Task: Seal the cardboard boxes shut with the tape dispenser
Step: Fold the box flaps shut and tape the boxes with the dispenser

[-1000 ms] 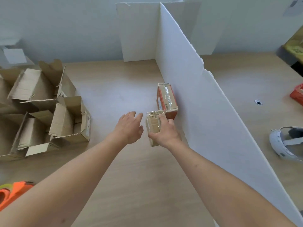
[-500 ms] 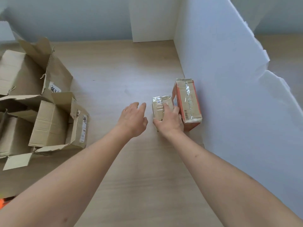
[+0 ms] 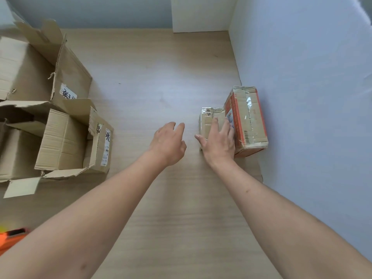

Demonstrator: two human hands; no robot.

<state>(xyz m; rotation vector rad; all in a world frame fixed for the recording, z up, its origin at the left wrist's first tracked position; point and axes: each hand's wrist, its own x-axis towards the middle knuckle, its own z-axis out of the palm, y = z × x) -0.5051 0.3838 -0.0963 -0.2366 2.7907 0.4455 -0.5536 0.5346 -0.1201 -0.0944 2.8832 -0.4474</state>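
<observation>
A small taped brown box [image 3: 208, 119] sits on the wooden table, touching a larger taped box with orange sides [image 3: 248, 117] on its right. My right hand [image 3: 218, 140] lies flat on top of the small box, fingers straight. My left hand [image 3: 168, 142] hovers just left of it, relaxed and holding nothing. At the bottom left edge a bit of the orange tape dispenser [image 3: 10, 237] shows, partly hidden by my left arm.
Several open, untaped cardboard boxes [image 3: 66, 137] with flaps up are piled along the left side. A white foam board partition [image 3: 302, 97] walls off the right and the back. Bare wooden tabletop [image 3: 151, 77] lies between.
My right hand has slid the small box up against the orange box and now lies flat on it. The view has swung down and to the left.
</observation>
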